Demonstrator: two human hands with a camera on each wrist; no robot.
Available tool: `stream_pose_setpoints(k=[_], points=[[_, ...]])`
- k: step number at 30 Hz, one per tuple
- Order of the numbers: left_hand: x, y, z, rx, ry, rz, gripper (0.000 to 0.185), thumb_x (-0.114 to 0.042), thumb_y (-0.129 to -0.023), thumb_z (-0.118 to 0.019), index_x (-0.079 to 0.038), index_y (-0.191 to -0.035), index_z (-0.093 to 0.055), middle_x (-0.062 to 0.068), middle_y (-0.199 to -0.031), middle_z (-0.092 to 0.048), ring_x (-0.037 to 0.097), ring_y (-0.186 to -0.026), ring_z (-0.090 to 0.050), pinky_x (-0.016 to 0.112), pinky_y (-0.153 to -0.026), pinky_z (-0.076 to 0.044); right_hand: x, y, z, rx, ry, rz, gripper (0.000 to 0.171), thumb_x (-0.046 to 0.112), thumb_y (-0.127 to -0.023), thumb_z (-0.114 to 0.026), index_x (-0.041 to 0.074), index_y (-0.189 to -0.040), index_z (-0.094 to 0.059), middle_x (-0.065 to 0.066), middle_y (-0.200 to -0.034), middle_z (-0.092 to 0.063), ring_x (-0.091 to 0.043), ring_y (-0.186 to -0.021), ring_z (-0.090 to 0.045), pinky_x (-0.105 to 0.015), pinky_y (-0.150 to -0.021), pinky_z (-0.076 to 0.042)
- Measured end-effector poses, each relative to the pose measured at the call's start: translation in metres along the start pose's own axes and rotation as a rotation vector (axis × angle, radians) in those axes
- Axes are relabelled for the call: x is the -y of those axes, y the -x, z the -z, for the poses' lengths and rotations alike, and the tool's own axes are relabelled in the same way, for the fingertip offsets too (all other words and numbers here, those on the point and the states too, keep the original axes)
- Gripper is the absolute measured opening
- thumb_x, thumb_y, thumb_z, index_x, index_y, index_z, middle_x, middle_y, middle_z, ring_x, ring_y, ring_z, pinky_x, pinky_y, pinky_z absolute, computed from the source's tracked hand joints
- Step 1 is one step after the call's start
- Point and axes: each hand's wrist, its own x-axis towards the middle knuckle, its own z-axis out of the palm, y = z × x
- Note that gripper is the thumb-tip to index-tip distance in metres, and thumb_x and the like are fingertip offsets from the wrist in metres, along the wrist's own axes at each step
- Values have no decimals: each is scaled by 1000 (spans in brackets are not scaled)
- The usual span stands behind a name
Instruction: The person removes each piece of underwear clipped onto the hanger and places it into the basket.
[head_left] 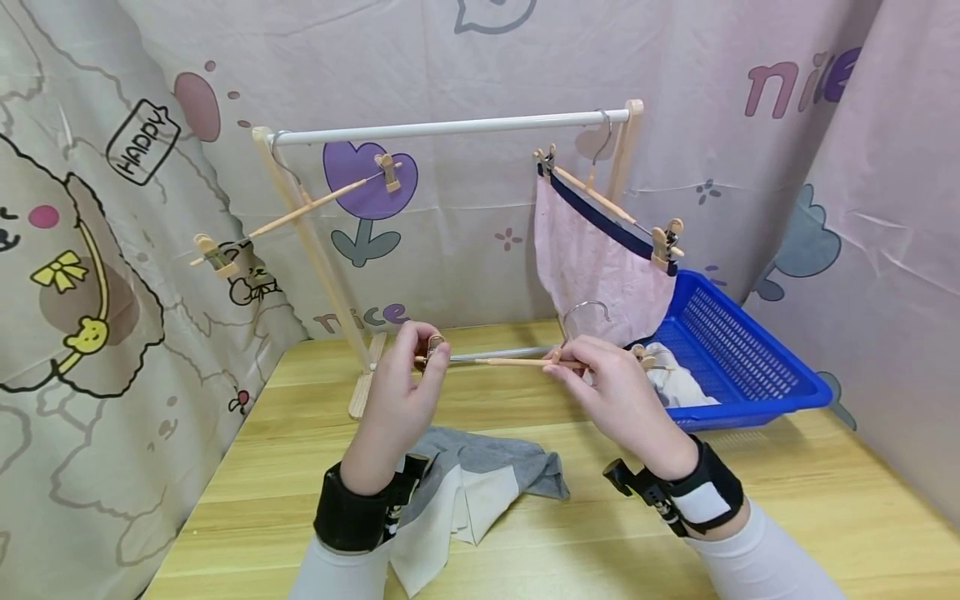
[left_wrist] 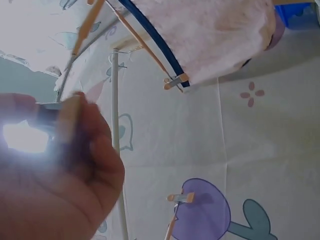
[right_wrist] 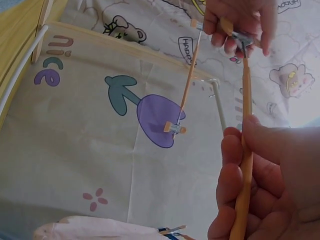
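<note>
Hands hold a wooden hanger (head_left: pixel 517 362) level — left hand (head_left: pixel 401 392) pinching its end clip (head_left: pixel 435 343), right hand (head_left: pixel 618 396) gripping the bar.

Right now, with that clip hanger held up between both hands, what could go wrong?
The left hand pinches the end clip of the wooden hanger near its tip; it could snap onto a fingertip. The right hand holds the bar only lightly, so the hanger might tilt or drop. The grey cloth lies near the table's front edge and could get dragged off.
</note>
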Motion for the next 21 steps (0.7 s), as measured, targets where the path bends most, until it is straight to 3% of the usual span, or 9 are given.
stream_pose_setpoints(k=[5, 11, 17, 21], points=[[2, 1, 1, 50, -1, -47, 9, -12, -107, -48, -3, -109, -50, 3, -80, -43, 16, -68, -43, 26, -62, -37, 0, 0, 1, -10, 13, 35, 5, 11, -91, -79, 14, -92, -75, 3, -88, -69, -11, -73, -51, -26, -64, -41], [5, 0, 4, 67, 9, -100, 8, -10, -105, -49, -2, -107, -49, 1, -77, -41, 12, -63, -39, 24, -59, -35, 1, 0, -1, -47, 24, 69, 5, 11, -90, -80, 13, -92, -76, 2, -88, -71, -10, -76, -53, -27, -66, -42], [5, -1, 5, 83, 18, -69, 12, -11, -105, -55, -2, -108, -49, 2, -79, -41, 12, -63, -40, 24, -58, -35, 1, 1, -1, -61, 29, 66, 6, 10, -89, -80, 14, -93, -76, 2, -89, -73, -11, -81, -58, -29, -68, -44], [6, -1, 3, 37, 5, -51, 12, -11, -105, -55, -1, -108, -49, 3, -78, -40, 12, -61, -40, 23, -56, -34, 1, 1, -4, -86, 43, 80, 6, 13, -89, -81, 13, -93, -77, 2, -87, -73, -12, -81, -58, -29, -68, -43]])
